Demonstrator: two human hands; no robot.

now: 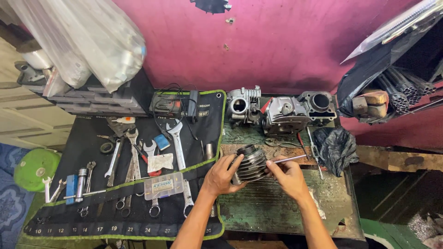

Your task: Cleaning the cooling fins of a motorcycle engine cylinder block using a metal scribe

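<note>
Over bench, hands [256, 173] grip finned cylinder [250, 162].

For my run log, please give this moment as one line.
left hand: holds finned cylinder | right hand: holds cylinder, thin metal rod | place: workbench

We face a rough magenta-painted wall [277, 41] with small chips in its plaster, rising behind a worn green metal-topped workbench [272, 203], with stacked dark plastic drawer cabinets [99, 99] at left and a patterned blue floor [11, 203] below.
</note>
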